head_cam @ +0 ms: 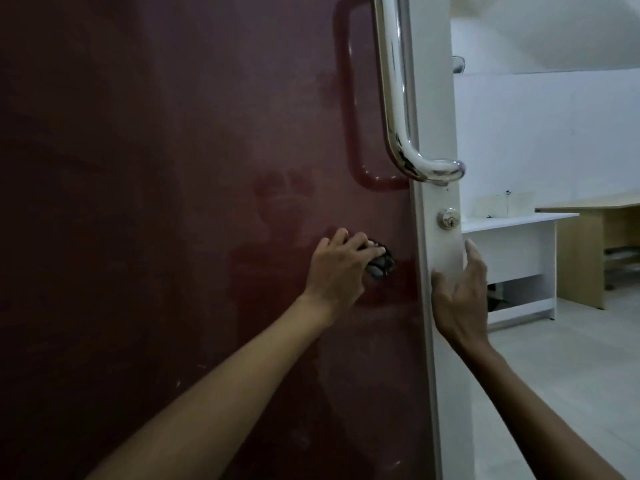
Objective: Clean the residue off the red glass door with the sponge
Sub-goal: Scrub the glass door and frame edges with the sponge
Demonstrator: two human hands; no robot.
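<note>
The red glass door (173, 168) fills the left and middle of the view, with dull smears of residue near its right side. My left hand (337, 268) grips a dark sponge (485, 263) and presses it against the glass just left of the white door frame (440, 306). My right hand (460, 292) holds the frame's edge below the lock, thumb on the near face and fingers stretched along the far side. A wet streak shows on the glass around the sponge.
A chrome pull handle (398, 98) curves down the frame above a round key lock (449, 220). Beyond the open door stand a white desk (519, 258) and a wooden desk (588, 244) on a pale floor.
</note>
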